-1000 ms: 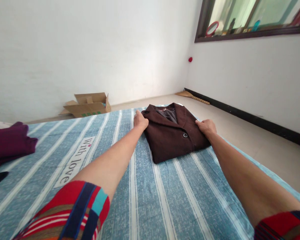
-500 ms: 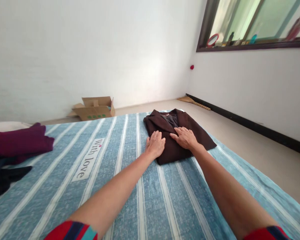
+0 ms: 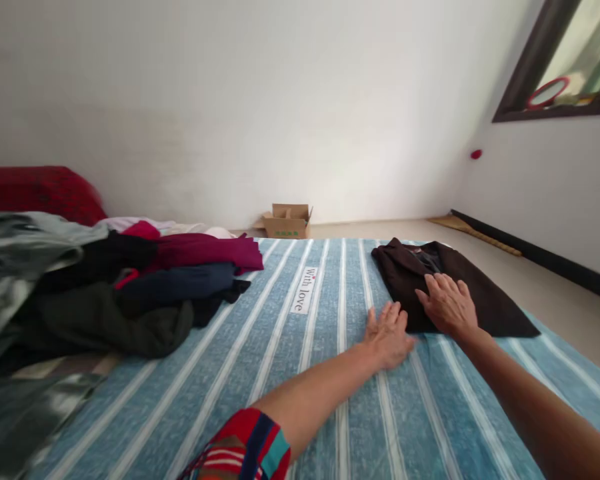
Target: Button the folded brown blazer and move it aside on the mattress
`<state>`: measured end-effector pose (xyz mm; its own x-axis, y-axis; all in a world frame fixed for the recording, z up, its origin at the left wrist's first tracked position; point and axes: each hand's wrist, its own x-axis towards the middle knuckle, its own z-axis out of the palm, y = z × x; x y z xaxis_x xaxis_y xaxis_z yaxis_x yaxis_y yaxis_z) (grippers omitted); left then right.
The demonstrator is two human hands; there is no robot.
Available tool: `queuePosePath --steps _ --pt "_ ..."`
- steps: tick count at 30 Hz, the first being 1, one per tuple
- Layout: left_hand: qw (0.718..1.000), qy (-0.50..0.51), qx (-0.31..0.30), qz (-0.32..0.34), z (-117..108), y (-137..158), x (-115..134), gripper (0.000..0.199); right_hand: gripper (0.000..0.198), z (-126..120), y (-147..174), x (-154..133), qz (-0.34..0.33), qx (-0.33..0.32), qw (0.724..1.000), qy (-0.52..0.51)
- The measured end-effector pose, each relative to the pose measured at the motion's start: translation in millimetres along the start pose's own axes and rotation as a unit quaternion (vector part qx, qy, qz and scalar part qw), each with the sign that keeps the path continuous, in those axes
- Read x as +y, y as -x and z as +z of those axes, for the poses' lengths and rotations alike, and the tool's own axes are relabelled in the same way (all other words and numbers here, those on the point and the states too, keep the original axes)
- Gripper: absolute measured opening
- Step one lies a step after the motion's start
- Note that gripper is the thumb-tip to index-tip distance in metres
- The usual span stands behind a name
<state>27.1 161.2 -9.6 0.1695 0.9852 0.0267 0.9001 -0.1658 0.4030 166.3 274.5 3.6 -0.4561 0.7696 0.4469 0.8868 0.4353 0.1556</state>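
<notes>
A folded dark brown jacket (image 3: 485, 300) lies on the blue striped sheet (image 3: 290, 373) at the right. My right hand (image 3: 447, 305) rests flat on the jacket's near edge, fingers spread. My left hand (image 3: 387, 332) lies flat on the sheet just left of the jacket, fingers apart, at most touching its near edge. Neither hand grips anything.
A heap of loose clothes (image 3: 105, 293), maroon, navy, dark green and grey, covers the sheet's left side. A red cushion (image 3: 40, 190) sits behind it. A cardboard box (image 3: 287, 221) stands on the floor by the far wall. A window ledge (image 3: 560, 100) is at upper right.
My view has swung left, bringing the clothes heap into sight. Both hands slid back toward me, from the jacket's sides to its near edge; the left hand is now on the sheet.
</notes>
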Motion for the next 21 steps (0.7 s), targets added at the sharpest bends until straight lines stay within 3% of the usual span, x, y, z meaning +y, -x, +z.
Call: queuePosePath --steps 4,10,16,21 --pt "1.000 0.005 -0.027 0.002 -4.8 47.1 0.5 0.053 0.031 1.6 25.5 -12.1 -0.012 -0.064 0.998 -0.014" --pt "0.999 -0.020 -0.027 -0.023 -28.4 126.6 -8.9 0.039 0.035 -20.2 45.2 -33.4 -0.023 -0.088 0.994 -0.052" --pt "0.997 -0.021 -0.009 -0.078 -39.9 197.1 -27.9 0.040 0.044 -48.0 81.1 -116.1 -0.101 -0.100 0.965 -0.218" --pt "0.994 -0.011 0.022 -0.105 -38.6 235.7 -42.3 0.047 0.044 -65.5 113.3 -190.2 -0.134 -0.109 0.939 -0.296"
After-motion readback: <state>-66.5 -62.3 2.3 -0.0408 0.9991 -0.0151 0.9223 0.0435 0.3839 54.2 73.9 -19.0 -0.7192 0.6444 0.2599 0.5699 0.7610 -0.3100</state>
